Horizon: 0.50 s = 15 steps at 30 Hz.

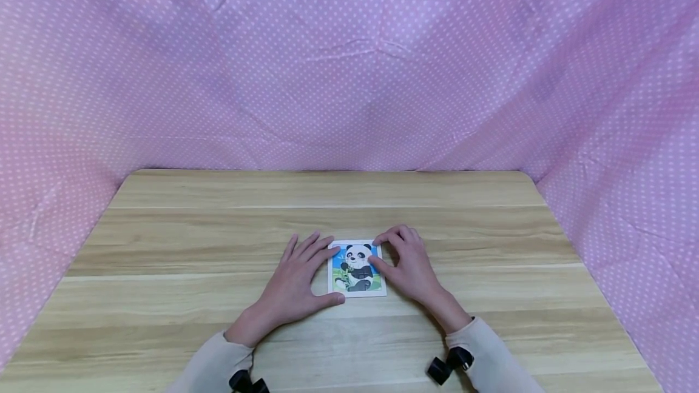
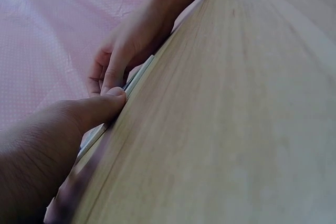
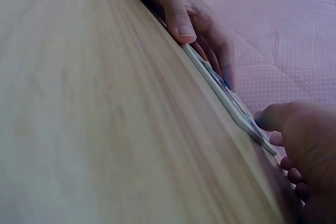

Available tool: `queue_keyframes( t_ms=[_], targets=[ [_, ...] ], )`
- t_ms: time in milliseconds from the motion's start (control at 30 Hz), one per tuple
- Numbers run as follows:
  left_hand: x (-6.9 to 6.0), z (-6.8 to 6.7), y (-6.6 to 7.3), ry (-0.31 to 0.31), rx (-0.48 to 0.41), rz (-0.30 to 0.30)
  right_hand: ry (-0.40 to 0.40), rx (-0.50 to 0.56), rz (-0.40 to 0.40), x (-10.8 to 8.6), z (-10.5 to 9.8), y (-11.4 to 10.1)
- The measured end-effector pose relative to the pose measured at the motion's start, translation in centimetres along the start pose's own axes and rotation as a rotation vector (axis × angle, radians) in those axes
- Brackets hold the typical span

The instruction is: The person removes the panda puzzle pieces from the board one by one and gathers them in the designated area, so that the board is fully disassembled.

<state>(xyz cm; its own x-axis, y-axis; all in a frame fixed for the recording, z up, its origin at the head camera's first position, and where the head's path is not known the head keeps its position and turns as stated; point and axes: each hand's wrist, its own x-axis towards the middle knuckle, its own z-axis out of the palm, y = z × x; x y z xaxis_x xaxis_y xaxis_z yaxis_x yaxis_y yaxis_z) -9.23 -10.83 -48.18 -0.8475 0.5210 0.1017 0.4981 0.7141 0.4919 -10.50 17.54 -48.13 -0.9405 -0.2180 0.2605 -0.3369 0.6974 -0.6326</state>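
Observation:
A small square panda picture board with a white border lies flat on the wooden table. My left hand spreads across its left side, fingers extended; its index fingertip touches the upper left and its thumb the lower left edge. At the upper right is my right hand, fingers bent. In the right wrist view, its thumb rests on the face of the board, while the other fingers curl beyond the edge. Whether it pinches anything is hidden. The left wrist view shows my left thumb against the board's near edge.
The light wooden table extends all around the board. A pink cloth with white dots hangs behind it and down both sides. Small black devices are strapped at both wrists over light sleeves.

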Motion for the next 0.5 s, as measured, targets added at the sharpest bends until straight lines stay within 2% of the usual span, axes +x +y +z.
queue_keyframes(
  t_ms=[500],
  targets=[
    [-0.01, -0.06, 0.21, 0.018, 0.0, -0.004, 0.008, 0.019, -0.006, 0.1, -0.1, -0.17]
  ],
)
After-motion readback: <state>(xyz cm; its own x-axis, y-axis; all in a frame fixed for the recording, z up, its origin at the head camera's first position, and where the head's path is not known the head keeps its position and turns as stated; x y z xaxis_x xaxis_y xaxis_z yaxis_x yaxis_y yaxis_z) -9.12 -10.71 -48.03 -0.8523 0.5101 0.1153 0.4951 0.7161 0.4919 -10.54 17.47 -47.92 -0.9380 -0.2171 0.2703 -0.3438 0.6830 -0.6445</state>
